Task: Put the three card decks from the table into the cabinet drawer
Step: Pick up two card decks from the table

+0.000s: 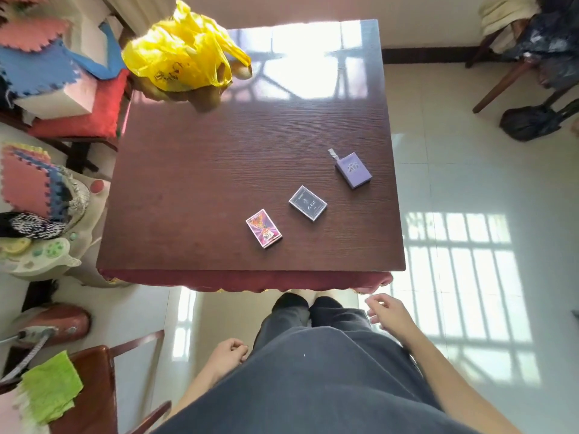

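Three card decks lie in a diagonal row on the dark wooden table (194, 183): a pink and purple deck (263, 228) nearest me, a dark grey deck (307, 203) in the middle, and a lilac deck (353, 169) farthest right with a small wrapper scrap beside it. My left hand (226, 353) hangs by my hip below the table edge, fingers curled, holding nothing. My right hand (389, 312) hovers near the table's front right corner, fingers loosely apart and empty. No cabinet drawer is in view.
A yellow plastic bag (181, 51) sits at the table's far left corner. Chairs piled with foam mats and cushions (56, 76) crowd the left side. A wooden chair with a green cloth (50, 389) stands at lower left. Another chair (517, 57) and a dark bag stand far right.
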Demonstrator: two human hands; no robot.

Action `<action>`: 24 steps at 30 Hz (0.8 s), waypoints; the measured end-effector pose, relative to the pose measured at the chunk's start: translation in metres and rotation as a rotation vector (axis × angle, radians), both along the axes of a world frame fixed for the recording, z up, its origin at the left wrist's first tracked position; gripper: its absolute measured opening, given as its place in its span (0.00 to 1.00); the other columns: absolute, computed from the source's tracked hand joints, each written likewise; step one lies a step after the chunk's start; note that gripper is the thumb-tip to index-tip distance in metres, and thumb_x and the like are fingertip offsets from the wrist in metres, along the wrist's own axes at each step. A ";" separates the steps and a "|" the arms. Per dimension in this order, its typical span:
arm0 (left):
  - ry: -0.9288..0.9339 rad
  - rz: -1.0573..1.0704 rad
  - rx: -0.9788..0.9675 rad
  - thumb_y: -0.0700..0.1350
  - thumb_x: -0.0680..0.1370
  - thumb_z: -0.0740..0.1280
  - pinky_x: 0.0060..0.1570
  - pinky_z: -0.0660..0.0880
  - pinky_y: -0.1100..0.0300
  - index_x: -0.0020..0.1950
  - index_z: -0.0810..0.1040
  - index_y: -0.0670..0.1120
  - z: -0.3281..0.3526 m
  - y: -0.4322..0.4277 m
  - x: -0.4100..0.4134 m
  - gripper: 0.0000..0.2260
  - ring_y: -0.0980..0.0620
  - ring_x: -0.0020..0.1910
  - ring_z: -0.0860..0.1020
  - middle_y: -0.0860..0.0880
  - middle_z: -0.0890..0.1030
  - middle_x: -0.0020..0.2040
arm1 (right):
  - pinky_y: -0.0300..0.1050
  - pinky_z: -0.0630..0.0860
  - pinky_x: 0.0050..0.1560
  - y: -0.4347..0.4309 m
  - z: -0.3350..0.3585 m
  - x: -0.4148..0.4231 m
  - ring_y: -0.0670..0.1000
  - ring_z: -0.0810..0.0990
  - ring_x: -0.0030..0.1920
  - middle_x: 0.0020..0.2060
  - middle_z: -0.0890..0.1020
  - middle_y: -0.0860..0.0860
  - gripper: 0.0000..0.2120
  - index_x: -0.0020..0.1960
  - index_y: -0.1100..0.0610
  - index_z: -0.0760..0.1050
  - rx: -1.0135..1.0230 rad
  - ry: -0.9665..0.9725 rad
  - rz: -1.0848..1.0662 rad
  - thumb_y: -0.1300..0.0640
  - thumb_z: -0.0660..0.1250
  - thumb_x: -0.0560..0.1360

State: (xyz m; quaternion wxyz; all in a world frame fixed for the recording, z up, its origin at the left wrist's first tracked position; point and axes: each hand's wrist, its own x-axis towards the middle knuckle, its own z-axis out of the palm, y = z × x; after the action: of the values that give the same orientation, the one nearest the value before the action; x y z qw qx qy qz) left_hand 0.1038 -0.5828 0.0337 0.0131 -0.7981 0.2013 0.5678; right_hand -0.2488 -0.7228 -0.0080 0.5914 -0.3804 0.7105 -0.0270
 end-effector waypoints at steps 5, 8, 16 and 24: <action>-0.010 0.058 -0.213 0.39 0.77 0.63 0.39 0.74 0.57 0.49 0.78 0.43 0.009 -0.072 0.013 0.04 0.47 0.37 0.77 0.44 0.81 0.43 | 0.31 0.76 0.31 -0.040 0.023 0.036 0.45 0.83 0.36 0.44 0.85 0.55 0.04 0.49 0.52 0.81 -0.098 -0.009 0.070 0.54 0.68 0.80; -0.206 -0.115 -0.415 0.44 0.75 0.66 0.45 0.77 0.56 0.50 0.78 0.48 0.016 -0.126 0.017 0.04 0.48 0.45 0.79 0.49 0.80 0.44 | 0.44 0.82 0.38 -0.077 0.037 0.067 0.49 0.85 0.40 0.42 0.85 0.51 0.03 0.50 0.47 0.80 -0.181 0.037 0.213 0.51 0.67 0.78; -0.433 -0.605 -0.425 0.57 0.67 0.75 0.61 0.73 0.42 0.75 0.54 0.60 0.005 -0.233 0.013 0.42 0.39 0.72 0.58 0.44 0.55 0.75 | 0.57 0.76 0.53 -0.174 0.055 0.164 0.64 0.82 0.52 0.63 0.69 0.54 0.33 0.77 0.39 0.57 -0.402 0.367 0.767 0.45 0.66 0.76; -0.502 -0.734 -0.251 0.56 0.70 0.73 0.53 0.74 0.46 0.76 0.51 0.62 -0.021 -0.250 0.004 0.41 0.37 0.59 0.74 0.40 0.59 0.72 | 0.58 0.77 0.54 -0.207 0.034 0.212 0.66 0.82 0.57 0.74 0.60 0.58 0.37 0.80 0.37 0.51 -0.353 0.556 1.006 0.48 0.66 0.78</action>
State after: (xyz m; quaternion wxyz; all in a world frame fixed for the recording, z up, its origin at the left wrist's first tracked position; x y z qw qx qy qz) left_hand 0.1078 -0.8329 0.0124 0.1648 -0.7824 0.5282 0.2859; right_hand -0.0366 -0.9300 0.0262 0.2515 -0.7552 0.5562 0.2390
